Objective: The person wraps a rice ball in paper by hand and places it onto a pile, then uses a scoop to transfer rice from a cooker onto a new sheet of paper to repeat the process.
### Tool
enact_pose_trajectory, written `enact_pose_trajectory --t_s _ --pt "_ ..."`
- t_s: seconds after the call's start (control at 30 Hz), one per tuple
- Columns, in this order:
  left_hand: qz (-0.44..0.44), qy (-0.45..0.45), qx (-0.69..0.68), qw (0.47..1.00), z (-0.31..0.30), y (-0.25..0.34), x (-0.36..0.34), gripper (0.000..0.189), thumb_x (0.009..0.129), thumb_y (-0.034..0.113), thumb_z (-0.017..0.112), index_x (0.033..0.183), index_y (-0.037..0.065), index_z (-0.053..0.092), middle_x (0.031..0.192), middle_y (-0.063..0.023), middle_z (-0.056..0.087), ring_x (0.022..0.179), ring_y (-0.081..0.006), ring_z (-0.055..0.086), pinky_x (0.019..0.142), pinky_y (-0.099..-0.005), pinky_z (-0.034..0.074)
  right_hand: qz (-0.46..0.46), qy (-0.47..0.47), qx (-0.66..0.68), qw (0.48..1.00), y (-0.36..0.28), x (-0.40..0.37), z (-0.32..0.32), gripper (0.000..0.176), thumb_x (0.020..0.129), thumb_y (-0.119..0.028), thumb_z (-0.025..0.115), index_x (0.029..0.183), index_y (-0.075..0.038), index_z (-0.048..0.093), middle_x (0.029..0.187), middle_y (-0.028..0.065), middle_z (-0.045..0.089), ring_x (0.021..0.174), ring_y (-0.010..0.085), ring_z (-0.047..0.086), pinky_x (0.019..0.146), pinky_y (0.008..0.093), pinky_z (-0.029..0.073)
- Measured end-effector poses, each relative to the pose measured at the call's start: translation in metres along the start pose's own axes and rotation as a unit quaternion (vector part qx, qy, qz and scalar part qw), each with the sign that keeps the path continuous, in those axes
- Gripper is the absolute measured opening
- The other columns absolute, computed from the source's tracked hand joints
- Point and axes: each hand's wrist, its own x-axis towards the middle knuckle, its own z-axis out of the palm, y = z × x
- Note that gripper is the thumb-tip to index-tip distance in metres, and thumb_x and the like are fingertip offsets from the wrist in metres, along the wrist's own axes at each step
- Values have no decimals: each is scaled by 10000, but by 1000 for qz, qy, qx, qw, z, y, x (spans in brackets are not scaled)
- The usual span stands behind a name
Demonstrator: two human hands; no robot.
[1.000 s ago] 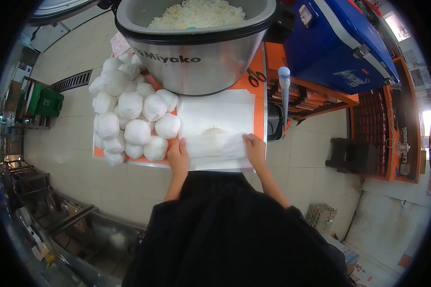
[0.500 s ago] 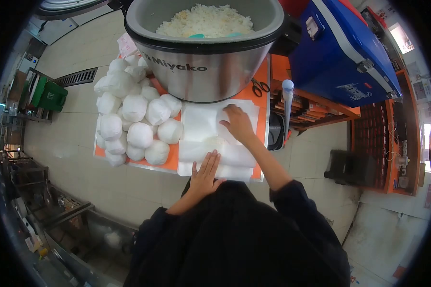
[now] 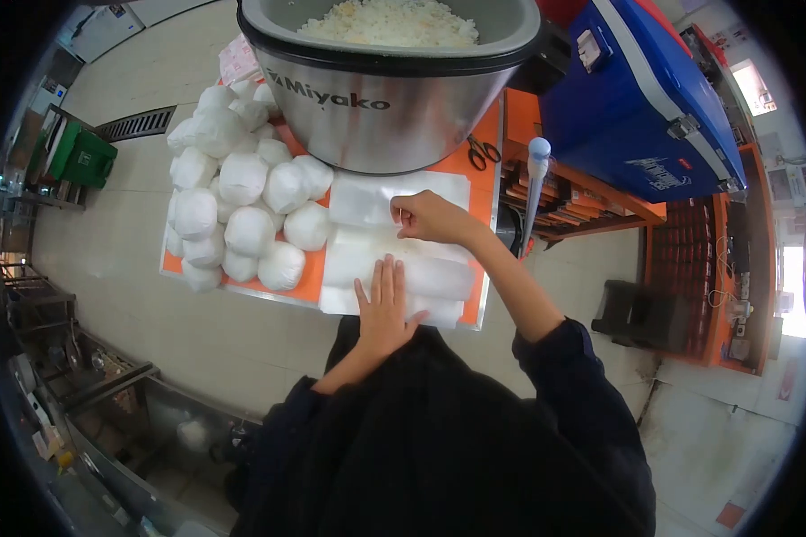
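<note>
White paper sheets lie in overlapping layers near the front edge of the orange table. Flat on the lower folded layer rests my left hand, its fingers spread and the thumb out to the side. Above the upper part of the sheets is my right hand, its fingers curled in a pinch; what they hold, if anything, is too small to name. Several round white paper-wrapped bundles are piled left of the sheets. Behind them stands a silver cooker with white rice in it.
Black scissors lie right of the cooker on the orange table. Beyond the table's right edge are a blue-topped pole and a blue cooler box. A pink and white packet is behind the bundles.
My right hand has moved left and its fingers have gone from spread to pinched. The paper now lies folded over differently at the top. My left hand stays flat on the sheets.
</note>
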Motion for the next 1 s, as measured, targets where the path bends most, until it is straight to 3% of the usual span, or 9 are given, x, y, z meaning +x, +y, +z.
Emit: enact_pose_trajectory --t_s 0.1,0.47,0.57,0.67,0.77,0.83,0.93,0.97,1.0 --pt "4 12 10 1000 5 -3 -1 902 775 548 501 1364 -56 182 1427 -238 160 1321 -380 174 968 -650 147 26 117 -71 990 0 -6 17 186 670 -168 680 770 -28 607 774 109 627 738 271 600 692 375 468" --pt "42 26 8 999 16 -15 -1 920 766 602 460 1363 -46 194 1399 -284 177 1303 -418 187 982 -625 165 16 100 -112 988 -19 -41 55 198 749 -79 533 915 -70 640 878 92 654 803 265 613 730 371 475" --pt "51 6 13 999 29 -22 -7 905 758 609 463 1333 -55 245 1351 -288 242 1264 -433 233 983 -612 186 -85 168 -243 952 -15 -55 84 277 724 -77 540 994 -34 585 1090 95 594 975 230 587 849 386 453" --pt "85 41 14 995 36 -32 -11 762 791 541 489 1284 -21 339 1256 -236 374 1154 -401 360 984 -588 214 -33 200 -291 935 -33 -65 103 337 734 -89 558 1062 -12 558 1118 105 591 1082 213 548 944 402 403" --pt "136 59 11 989 44 -57 -15 654 827 502 466 1224 -14 401 1182 -236 428 1084 -395 412 982 -589 213 34 190 -302 934 -43 -73 126 428 795 -126 538 1188 26 463 1234 170 499 1184 264 459 1003 427 328" --pt "147 222 -174 948 42 -72 -22 590 851 467 448 1218 6 418 1181 -201 451 1103 -360 433 996 -567 205 83 228 -316 917 -46 -70 145 527 827 -185 511 1273 53 359 1333 222 369 1262 332 342 1031 439 283" --pt "198 256 -37 945 -3 -64 -4 592 865 441 440 1276 21 371 1265 -160 431 1177 -303 417 1007 -526 220 141 241 -205 938 -65 -68 151 566 841 -199 506 1288 84 303 1373 236 292 1298 326 280 1046 436 255" --pt "179 119 -35 976 -29 -52 10 612 870 415 442 1330 33 318 1352 -118 384 1246 -272 370 1011 -495 243 154 233 -197 940 -59 -68 161 612 825 -183 529 1304 90 263 1405 246 209 1321 347 216 1049 442 244" --pt "182 116 -33 976 -23 -54 7 612 870 415 442 1330 33 318 1352 -118 384 1246 -272 370 1011 -495 243 155 235 -194 940 -55 -71 170 612 825 -183 529 1304 90 263 1405 246 209 1321 347 216 1049 442 244"
